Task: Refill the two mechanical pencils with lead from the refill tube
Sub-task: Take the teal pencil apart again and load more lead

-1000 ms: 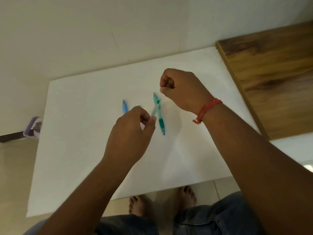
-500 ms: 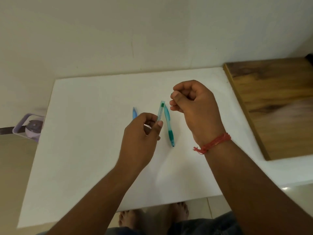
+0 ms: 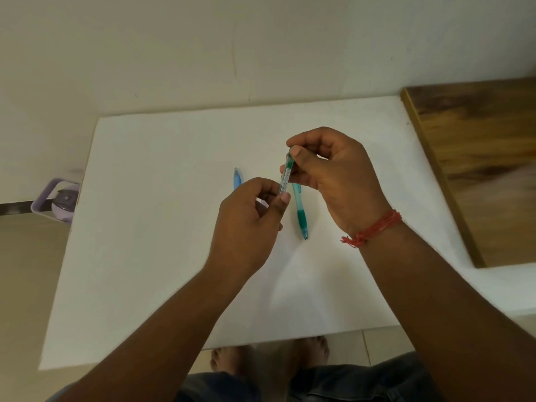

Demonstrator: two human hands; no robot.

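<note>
Left hand (image 3: 249, 224) pinching tube (image 3: 285, 177) low, right hand (image 3: 333, 175) pinching its top — green pencil (image 3: 300, 211), blue pencil (image 3: 237, 179) on table (image 3: 150, 227)

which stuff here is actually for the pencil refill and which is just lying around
For the job:
- lead refill tube, pinched by the left hand and right hand
- green pencil on the white table
- blue pencil, partly hidden

Just there:
- wooden board
- lilac container beside the table
- red wrist thread
</note>
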